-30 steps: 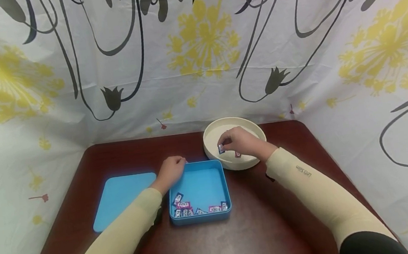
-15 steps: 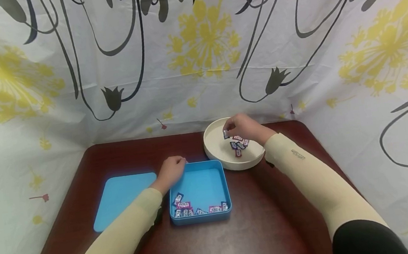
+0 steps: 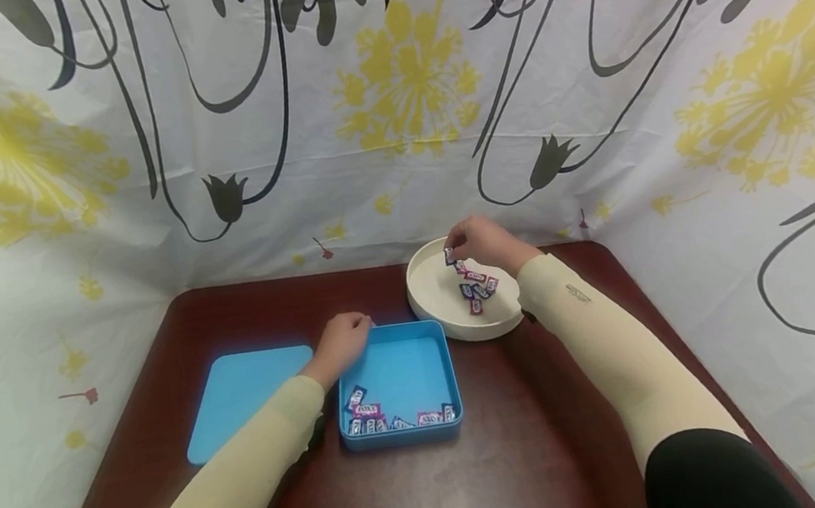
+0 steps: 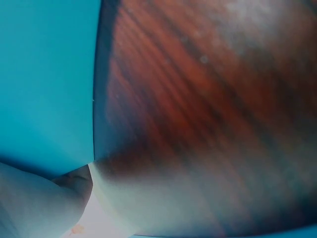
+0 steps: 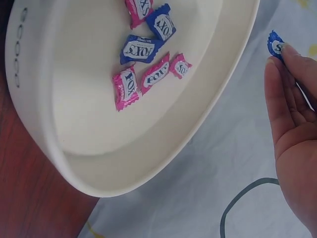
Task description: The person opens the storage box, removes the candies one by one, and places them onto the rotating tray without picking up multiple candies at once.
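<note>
My right hand pinches a blue-wrapped candy between thumb and fingertips, raised over the far part of the cream round bowl. Several pink and blue wrapped candies lie on the bowl's bottom, marked "FOX'S" in the right wrist view. At the far left corner of the blue square box, my left hand grips the rim with curled fingers. Several wrapped candies are gathered along the box's near side. The left wrist view shows mainly the box's blue wall and part of the hand.
A flat light-blue lid lies on the dark red-brown table left of the box. The bowl stands behind and right of the box, near the far table edge. A patterned white curtain encloses the back and sides.
My right hand has moved away from me, toward the bowl's far side, still pinching a candy. Candies it covered in the bowl now show. My left hand and the box stay put.
</note>
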The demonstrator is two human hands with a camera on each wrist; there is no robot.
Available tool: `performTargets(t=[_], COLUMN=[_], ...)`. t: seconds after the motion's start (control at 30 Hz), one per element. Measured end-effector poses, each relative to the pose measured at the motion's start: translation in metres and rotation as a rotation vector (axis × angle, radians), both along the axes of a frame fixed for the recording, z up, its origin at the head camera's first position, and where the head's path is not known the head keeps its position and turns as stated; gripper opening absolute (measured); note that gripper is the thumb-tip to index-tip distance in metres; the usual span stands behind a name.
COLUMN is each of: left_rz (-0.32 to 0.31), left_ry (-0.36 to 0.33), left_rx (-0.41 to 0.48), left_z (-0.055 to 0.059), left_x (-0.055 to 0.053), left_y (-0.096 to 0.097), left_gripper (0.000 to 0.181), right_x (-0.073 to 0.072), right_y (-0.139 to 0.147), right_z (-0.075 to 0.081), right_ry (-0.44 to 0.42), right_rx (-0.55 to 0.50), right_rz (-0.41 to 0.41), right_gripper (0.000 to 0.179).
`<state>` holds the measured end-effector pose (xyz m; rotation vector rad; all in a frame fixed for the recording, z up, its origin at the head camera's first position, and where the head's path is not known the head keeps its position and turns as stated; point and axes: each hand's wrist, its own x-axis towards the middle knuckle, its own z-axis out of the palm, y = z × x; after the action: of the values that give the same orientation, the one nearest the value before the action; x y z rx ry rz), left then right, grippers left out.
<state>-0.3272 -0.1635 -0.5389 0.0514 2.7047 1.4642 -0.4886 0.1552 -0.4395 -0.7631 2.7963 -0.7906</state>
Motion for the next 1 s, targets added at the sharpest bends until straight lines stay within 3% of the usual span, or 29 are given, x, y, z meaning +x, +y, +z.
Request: performTargets(t=[0.47, 0.73, 1.0], left_rz=[0.009, 0.006, 0.011], left_ry=[0.004, 0.009, 0.015], left_rx=[0.010, 0.005, 0.003], left_z=[0.003, 0.003, 0.001], left_x=[0.000, 0.001, 0.001], left_y=[0.001, 0.001, 0.001], left_gripper=[0.044, 0.045, 0.045], right_x=[-0.006, -0.015, -0.016], right_y=[-0.007, -0.009, -0.016], right_z=[0.001, -0.005, -0.010], right_ry=[-0.088, -0.122, -0.131], right_rx=[0.046, 0.250, 0.329], right_rz=[-0.051, -0.019, 0.043], right_gripper=[0.006, 0.010, 0.006])
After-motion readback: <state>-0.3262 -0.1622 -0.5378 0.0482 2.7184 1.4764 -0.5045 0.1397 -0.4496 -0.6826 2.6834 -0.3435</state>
